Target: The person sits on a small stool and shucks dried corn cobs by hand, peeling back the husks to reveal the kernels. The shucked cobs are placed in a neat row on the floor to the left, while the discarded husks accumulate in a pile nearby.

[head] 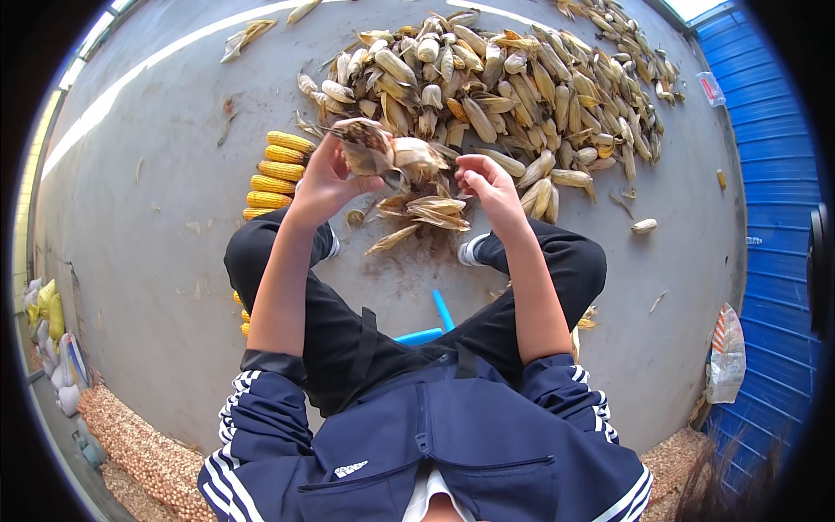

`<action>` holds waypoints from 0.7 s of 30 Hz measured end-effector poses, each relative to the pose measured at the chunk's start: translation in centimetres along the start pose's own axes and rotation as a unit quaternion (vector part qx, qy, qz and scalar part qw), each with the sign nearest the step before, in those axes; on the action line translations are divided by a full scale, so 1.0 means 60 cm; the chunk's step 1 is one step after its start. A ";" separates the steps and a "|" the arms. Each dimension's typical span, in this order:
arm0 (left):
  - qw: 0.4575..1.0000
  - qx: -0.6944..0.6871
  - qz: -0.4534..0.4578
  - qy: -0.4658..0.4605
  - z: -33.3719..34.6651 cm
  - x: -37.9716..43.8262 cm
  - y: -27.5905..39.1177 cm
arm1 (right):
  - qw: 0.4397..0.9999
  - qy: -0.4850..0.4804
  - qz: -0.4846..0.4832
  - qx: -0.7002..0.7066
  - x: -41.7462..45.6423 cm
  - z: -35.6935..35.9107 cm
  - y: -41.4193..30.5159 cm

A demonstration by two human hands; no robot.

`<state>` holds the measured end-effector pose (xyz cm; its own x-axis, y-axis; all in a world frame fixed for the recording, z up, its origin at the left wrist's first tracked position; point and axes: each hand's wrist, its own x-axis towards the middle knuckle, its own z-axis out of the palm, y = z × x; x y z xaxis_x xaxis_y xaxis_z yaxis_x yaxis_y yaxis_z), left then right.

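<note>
Above the floor between my knees, my left hand [329, 176] grips a dried, brown-stained corn husk [368, 153]. A pale husk section [417, 156] spreads to the right of it; whether a cob is inside is hidden. My right hand [488, 186] is just right of this husk, its fingers curled. Dark husk edges lie close to those fingertips, and I cannot tell if they pinch any. Below my hands, loose dry husks [436, 212] lie on the concrete floor between my feet. Husked yellow corn cobs [280, 171] are lined up in a row beside my left hand.
A large heap of unhusked corn ears [483, 85] spreads ahead and to the right. One ear [644, 226] lies apart near the blue corrugated wall [776, 261]. A white sack [726, 355] leans there. Piles of bare cobs [143, 437] are behind me. Blue stool parts [421, 336] show beneath me.
</note>
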<state>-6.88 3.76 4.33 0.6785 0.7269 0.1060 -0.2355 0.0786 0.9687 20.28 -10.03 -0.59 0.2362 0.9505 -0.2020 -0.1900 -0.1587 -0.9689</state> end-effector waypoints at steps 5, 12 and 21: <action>0.997 0.008 -0.024 -0.078 0.027 0.004 -0.012 | 0.996 -0.062 -0.065 0.007 -0.013 0.041 -0.045; 0.994 0.022 -0.040 -0.103 0.043 0.006 -0.006 | 0.993 -0.117 0.026 -0.024 -0.025 0.032 -0.032; 0.995 -0.090 -0.007 -0.045 0.036 0.015 -0.007 | 0.996 -0.066 0.042 0.039 -0.013 0.001 -0.024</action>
<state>-4.67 2.89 4.52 0.7397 0.6622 0.1201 -0.3414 0.2154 0.9149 20.31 -10.53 0.96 0.0895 0.9627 -0.2555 -0.2783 -0.2221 -0.9344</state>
